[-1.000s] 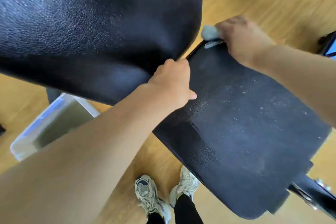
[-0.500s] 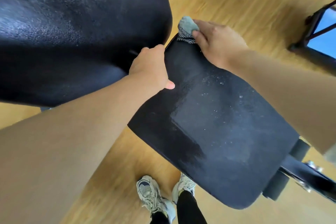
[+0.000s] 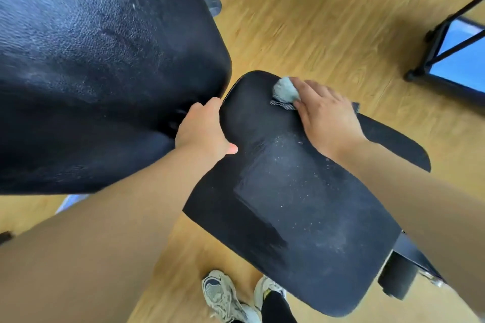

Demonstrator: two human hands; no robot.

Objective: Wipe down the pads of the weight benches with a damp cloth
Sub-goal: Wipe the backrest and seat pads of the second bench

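The black seat pad [image 3: 301, 204] of a weight bench fills the lower right, flecked with white specks and showing a darker damp band along its left side. The large black back pad [image 3: 91, 73] rises at the left. My right hand [image 3: 328, 118] presses a bunched grey cloth [image 3: 284, 90] onto the narrow far end of the seat pad. My left hand [image 3: 204, 131] grips the seat pad's left edge at the gap between the two pads, thumb lying on top.
Light wooden floor [image 3: 328, 21] lies all around. A black metal frame with a blue panel [image 3: 456, 60] stands at the far right. A black roller pad [image 3: 399, 280] hangs under the seat's near end. My two sneakers [image 3: 223, 296] stand by the seat's near corner.
My right hand has slid the cloth from the seat pad's far tip onto its top surface. The view has shifted; my left hand keeps its grip on the pad's edge.
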